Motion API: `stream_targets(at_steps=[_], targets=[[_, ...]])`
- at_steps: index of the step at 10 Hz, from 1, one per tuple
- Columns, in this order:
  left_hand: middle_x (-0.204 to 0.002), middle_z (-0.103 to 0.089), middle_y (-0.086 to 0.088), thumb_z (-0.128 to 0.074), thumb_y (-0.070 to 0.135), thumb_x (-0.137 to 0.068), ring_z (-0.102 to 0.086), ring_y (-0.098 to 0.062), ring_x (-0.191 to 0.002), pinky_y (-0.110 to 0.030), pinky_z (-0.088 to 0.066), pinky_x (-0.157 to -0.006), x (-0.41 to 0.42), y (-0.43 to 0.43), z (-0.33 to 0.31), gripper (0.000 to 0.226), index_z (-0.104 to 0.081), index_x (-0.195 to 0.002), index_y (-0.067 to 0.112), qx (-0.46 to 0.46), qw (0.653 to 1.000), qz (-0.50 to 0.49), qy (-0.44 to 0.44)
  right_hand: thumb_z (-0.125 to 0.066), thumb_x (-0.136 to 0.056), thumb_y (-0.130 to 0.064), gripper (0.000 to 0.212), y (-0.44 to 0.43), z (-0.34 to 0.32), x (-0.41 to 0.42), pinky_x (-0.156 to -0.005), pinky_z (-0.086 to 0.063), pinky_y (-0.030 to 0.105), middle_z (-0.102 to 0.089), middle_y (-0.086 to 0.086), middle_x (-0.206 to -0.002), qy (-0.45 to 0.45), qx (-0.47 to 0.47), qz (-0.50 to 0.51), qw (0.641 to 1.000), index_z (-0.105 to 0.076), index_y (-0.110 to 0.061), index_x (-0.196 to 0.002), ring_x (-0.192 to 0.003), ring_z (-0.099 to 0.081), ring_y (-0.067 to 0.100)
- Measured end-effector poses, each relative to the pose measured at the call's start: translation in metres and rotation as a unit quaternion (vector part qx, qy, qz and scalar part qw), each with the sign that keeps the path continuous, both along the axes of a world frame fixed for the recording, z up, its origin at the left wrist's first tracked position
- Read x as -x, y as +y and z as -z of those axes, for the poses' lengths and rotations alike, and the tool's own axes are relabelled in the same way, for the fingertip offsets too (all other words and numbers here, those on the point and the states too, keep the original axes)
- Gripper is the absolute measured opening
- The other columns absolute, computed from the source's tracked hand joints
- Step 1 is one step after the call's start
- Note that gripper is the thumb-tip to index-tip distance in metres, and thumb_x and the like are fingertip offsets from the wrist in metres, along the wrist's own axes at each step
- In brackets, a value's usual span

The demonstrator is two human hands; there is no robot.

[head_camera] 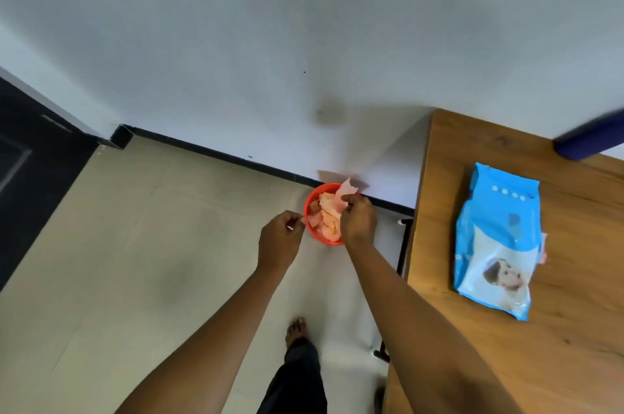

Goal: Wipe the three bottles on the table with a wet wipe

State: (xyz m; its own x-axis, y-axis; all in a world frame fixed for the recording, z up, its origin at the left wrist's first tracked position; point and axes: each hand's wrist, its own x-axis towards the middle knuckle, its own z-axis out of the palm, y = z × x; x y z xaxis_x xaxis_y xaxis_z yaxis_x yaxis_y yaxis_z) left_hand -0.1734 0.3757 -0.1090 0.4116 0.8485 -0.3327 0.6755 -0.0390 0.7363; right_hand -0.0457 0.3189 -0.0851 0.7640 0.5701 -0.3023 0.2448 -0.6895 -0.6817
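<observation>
I look down at the floor beside the wooden table (574,329). My right hand (358,219) pinches a used wet wipe (347,190) over a red bin (310,211) that holds several crumpled wipes. My left hand (279,239) hovers just left of the bin with its fingers loosely curled, holding nothing. A blue pack of wet wipes (498,244) lies flat on the table. At the table's far right edge a dark blue bottle (591,140) shows only in part, blurred. No other bottle is in view.
The bin stands on the tiled floor against the white wall and its dark skirting (216,151). Black table legs (403,244) rise beside the bin. A dark door (30,170) is at the left. My bare foot (296,329) is below my arms.
</observation>
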Motion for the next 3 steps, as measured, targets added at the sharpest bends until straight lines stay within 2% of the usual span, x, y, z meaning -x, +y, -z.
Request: stream_targets(at_steps=[1,2,3], targets=[[-0.092,-0.07,-0.004,-0.059,0.025,-0.092,-0.063,-0.018,-0.085,-0.013,-0.04,-0.065,-0.001,-0.008,-0.015,0.021,-0.069,-0.102,0.009,0.022,1.0,-0.006,-0.014,-0.047,-0.093,-0.002,0.024,-0.025,-0.007,0.005,-0.062,-0.036,0.001,-0.06,0.01,-0.111,0.034,-0.01,0.046,0.998,-0.062,-0.003,-0.112,-0.099,-0.058,0.021],[-0.09,-0.07,-0.003,-0.058,0.027,-0.093,-0.061,-0.014,-0.081,-0.008,-0.038,-0.062,-0.004,-0.035,-0.045,0.021,-0.068,-0.102,0.011,0.02,0.999,0.002,-0.04,-0.057,-0.089,-0.006,0.021,-0.083,-0.026,0.016,-0.076,-0.05,0.018,-0.065,0.004,-0.109,-0.016,-0.028,-0.011,0.999,-0.067,-0.013,-0.106,-0.094,-0.062,0.017],[-0.087,-0.069,0.002,-0.06,0.025,-0.092,-0.059,-0.004,-0.075,-0.004,-0.038,-0.059,-0.014,-0.079,-0.071,0.015,-0.068,-0.1,0.016,0.014,0.996,0.02,-0.086,-0.059,-0.086,-0.004,0.019,-0.139,-0.045,0.021,-0.075,-0.052,0.027,-0.067,0.001,-0.098,-0.029,-0.09,-0.036,0.995,-0.068,-0.013,-0.1,-0.083,-0.063,0.011]])
